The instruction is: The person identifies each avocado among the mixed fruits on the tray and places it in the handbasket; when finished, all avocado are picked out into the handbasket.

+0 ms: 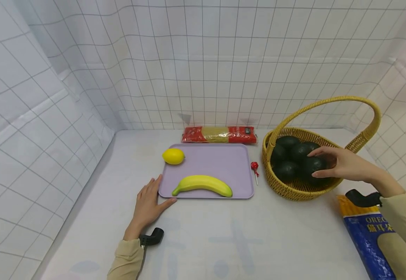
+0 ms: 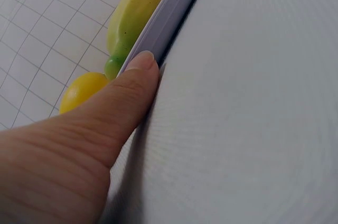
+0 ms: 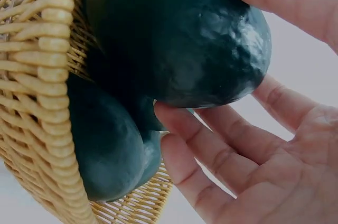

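Observation:
My right hand (image 1: 348,165) reaches into a wicker basket (image 1: 287,192) on the right side of the table. Between its thumb and fingers it holds a dark green avocado (image 3: 179,39), thumb on one side and fingertips on the other. Several more avocados (image 3: 105,139) lie around it in the basket. At the front left corner of a lilac tray (image 1: 220,163) rests my left hand (image 1: 149,204), fingers spread along the edge. Its thumb (image 2: 129,81) touches the tray's front side. On the tray are a yellow-green banana (image 1: 203,183) and a lemon (image 1: 173,156).
Behind the tray lies a red and clear packet of pasta (image 1: 220,135). A red lollipop (image 1: 255,167) sits between tray and basket. The basket's tall handle (image 1: 329,102) arches above it. A blue and orange bag (image 1: 371,241) lies under the right forearm. White gridded curtains surround the table.

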{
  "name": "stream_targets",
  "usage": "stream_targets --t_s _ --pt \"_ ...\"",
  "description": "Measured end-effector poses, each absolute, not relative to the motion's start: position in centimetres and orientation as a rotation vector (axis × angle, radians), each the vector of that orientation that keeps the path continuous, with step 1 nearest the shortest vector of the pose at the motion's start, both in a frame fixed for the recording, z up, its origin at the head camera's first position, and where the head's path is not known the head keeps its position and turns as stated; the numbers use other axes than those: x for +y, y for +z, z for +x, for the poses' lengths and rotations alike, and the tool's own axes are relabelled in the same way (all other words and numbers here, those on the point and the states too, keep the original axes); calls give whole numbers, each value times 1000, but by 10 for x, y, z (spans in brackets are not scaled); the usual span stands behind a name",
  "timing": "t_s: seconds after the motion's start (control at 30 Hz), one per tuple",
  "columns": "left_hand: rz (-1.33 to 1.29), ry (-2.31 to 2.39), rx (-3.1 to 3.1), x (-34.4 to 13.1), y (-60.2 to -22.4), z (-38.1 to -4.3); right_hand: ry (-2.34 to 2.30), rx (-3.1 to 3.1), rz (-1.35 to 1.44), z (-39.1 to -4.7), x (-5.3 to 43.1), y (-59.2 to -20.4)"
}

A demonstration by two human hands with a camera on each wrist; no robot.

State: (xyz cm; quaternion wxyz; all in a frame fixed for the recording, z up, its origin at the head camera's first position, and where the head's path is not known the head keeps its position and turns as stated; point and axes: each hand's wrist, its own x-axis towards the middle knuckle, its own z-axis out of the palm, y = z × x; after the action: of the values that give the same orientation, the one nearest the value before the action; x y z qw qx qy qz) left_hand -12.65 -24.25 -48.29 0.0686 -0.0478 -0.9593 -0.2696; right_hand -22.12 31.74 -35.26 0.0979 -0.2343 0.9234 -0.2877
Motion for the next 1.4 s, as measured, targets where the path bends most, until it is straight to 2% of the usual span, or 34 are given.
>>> stream_targets --t_s 1.4 --pt "-147 -804 -2889 -242 -482 -127 -707 2750 -696 -223 314 -370"
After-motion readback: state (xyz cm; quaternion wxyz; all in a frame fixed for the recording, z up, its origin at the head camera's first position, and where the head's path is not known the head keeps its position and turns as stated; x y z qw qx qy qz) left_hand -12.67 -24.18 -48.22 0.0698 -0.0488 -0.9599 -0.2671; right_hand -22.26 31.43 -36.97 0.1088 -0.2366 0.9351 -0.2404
